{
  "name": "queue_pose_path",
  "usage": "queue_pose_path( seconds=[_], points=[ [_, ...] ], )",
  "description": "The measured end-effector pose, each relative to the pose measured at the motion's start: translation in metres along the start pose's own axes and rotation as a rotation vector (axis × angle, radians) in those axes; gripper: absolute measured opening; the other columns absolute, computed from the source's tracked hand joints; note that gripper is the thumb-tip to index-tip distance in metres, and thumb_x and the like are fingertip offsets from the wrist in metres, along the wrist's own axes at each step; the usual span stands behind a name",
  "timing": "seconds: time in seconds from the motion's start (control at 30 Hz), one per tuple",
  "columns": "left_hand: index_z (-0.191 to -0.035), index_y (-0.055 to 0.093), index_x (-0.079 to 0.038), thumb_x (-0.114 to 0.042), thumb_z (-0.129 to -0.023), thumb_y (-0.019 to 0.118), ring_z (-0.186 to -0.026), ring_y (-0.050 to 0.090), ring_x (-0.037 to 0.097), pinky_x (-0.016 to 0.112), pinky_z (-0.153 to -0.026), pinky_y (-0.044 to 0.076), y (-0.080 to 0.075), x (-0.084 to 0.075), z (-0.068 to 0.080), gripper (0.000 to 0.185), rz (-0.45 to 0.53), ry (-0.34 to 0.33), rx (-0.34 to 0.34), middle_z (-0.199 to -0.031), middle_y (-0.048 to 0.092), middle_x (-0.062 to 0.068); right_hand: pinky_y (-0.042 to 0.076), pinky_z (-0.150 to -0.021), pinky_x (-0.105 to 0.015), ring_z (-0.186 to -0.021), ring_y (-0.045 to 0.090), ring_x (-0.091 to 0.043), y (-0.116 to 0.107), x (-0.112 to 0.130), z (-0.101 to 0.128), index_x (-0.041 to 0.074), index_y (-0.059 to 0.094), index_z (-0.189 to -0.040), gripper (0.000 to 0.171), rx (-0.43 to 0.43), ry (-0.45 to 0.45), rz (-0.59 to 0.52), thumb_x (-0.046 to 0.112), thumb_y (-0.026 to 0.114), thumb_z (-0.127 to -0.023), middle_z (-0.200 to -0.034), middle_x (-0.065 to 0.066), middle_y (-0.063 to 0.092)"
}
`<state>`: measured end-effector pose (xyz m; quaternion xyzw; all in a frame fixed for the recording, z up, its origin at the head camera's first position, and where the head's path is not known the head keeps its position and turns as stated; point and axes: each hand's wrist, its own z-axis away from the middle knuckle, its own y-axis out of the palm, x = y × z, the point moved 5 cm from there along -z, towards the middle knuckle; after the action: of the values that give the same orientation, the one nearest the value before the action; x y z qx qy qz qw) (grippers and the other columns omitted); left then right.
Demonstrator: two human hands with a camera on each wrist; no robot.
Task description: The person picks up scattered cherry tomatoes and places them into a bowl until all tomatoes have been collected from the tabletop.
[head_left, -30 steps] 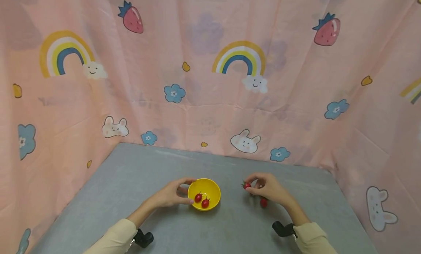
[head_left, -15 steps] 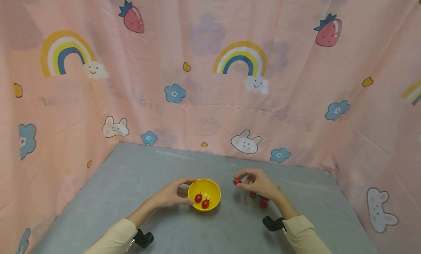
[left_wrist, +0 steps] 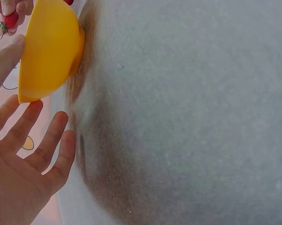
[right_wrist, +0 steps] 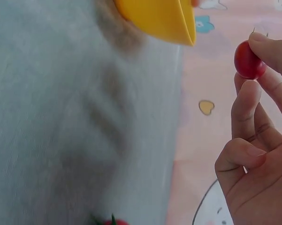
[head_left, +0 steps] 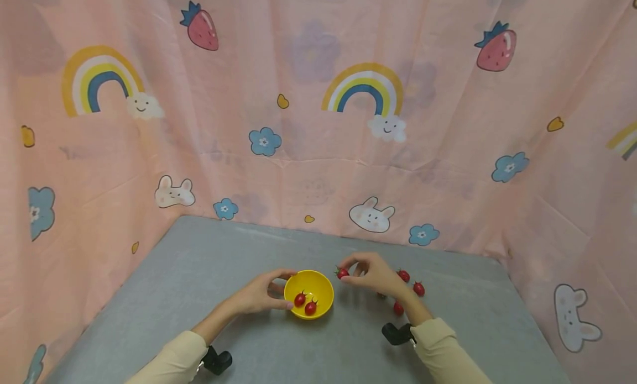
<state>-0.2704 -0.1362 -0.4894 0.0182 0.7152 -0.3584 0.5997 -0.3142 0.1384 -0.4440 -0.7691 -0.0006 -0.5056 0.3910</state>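
Note:
A yellow bowl (head_left: 313, 280) stands on the table with two red cherry tomatoes, the left one (head_left: 299, 299) and the right one (head_left: 311, 307), inside it. My left hand (head_left: 256, 293) holds the bowl's left side, thumb near the front and fingertips at the far rim; the other fingers spread loosely in the left wrist view. My right hand (head_left: 370, 272) pinches a cherry tomato (right_wrist: 248, 61) with a green stem between thumb and fingertips. This tomato is above the table, just right of the bowl and apart from it.
Several more cherry tomatoes lie on the grey table (head_left: 239, 340) around the right forearm, among them one (head_left: 419, 288) to its right and one (head_left: 398, 308) in front. The forearm partly hides another. A pink printed curtain (head_left: 298, 168) hangs behind the table and at both sides.
My right hand has moved left with the pinched cherry tomato, from above the loose tomatoes to near the bowl, uncovering some of them. The left hand and bowl have stayed in place.

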Motion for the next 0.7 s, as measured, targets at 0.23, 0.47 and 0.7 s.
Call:
queue_pose_path(
  seconds=[0.23,0.47,0.7],
  points=[
    [-0.147,0.050,-0.007,-0.021,-0.089,0.082,-0.114,0.063,0.033,0.040,-0.089,0.056,0.000,0.002,0.000,0.067,-0.007,0.001,0.000,-0.142,0.054,0.015,0.055,-0.070,-0.029,-0.076,0.060,-0.022,0.014,0.006,-0.010,0.008,0.075,-0.111,0.023,0.047,-0.036,-0.024,0.017,0.080,-0.090,-0.102,0.000,0.069],
    [-0.147,0.050,-0.007,-0.021,-0.089,0.081,-0.114,0.063,0.032,0.039,-0.090,0.056,0.000,0.003,0.000,0.067,0.002,0.010,0.003,-0.141,0.054,0.017,0.055,-0.072,-0.028,-0.080,0.061,-0.029,0.025,0.004,-0.017,0.009,0.075,-0.111,0.022,0.073,-0.035,-0.044,0.015,0.080,-0.090,-0.103,0.002,0.069],
    [-0.147,0.050,-0.007,-0.021,-0.089,0.081,-0.114,0.063,0.032,0.038,-0.089,0.056,0.000,0.003,0.000,0.067,0.005,0.004,0.004,-0.140,0.054,0.017,0.056,-0.073,-0.033,-0.082,0.061,-0.035,0.030,0.002,-0.021,0.007,0.074,-0.112,0.023,0.095,-0.049,-0.056,0.013,0.079,-0.090,-0.104,-0.001,0.069]
  ],
)
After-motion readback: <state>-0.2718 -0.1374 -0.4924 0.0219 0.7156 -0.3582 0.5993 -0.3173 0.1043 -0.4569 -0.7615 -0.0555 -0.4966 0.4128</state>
